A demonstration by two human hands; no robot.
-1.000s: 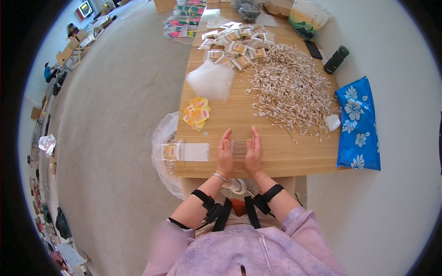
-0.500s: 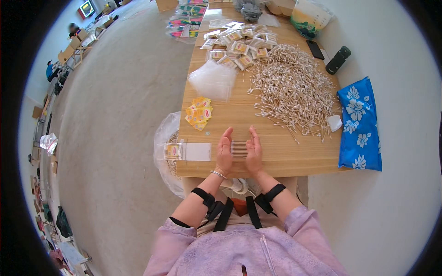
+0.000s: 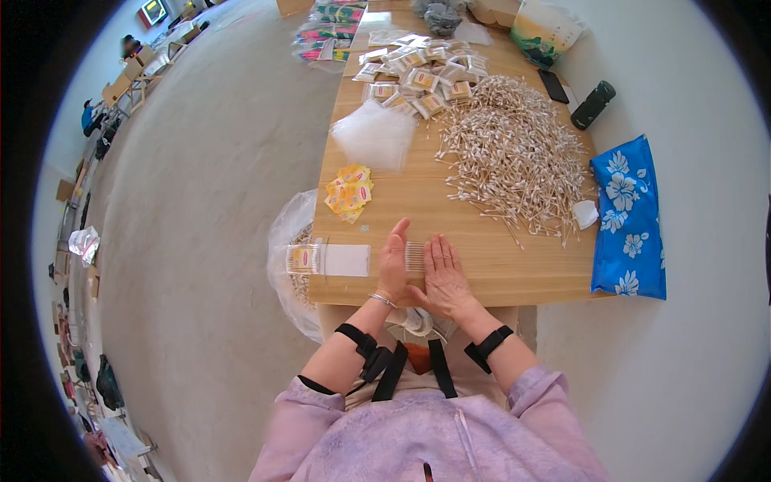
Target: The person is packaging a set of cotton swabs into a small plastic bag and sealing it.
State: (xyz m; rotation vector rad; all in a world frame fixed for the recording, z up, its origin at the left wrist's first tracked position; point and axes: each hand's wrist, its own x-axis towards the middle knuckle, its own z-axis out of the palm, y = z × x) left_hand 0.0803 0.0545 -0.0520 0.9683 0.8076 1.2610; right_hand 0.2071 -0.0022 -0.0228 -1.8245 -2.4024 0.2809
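Observation:
My left hand (image 3: 393,265) and my right hand (image 3: 444,275) stand edge-on near the front of the wooden table (image 3: 482,265), palms facing each other. Between them lies a small row of cotton swabs (image 3: 414,257), pressed together from both sides. Fingers of both hands are straight. Just left of my left hand lies a clear packet (image 3: 328,259) with a yellow label at its left end. A big loose heap of cotton swabs (image 3: 514,161) covers the table's middle right.
Yellow label slips (image 3: 350,194) and a stack of clear bags (image 3: 374,134) lie left of the heap; filled packets (image 3: 418,76) sit further back. A blue flowered cloth (image 3: 629,217) hangs at the right edge. A plastic sack (image 3: 291,241) stands by the table's left side.
My right hand has closed in slightly toward the left, squeezing the row of swabs narrower. The left hand has barely moved.

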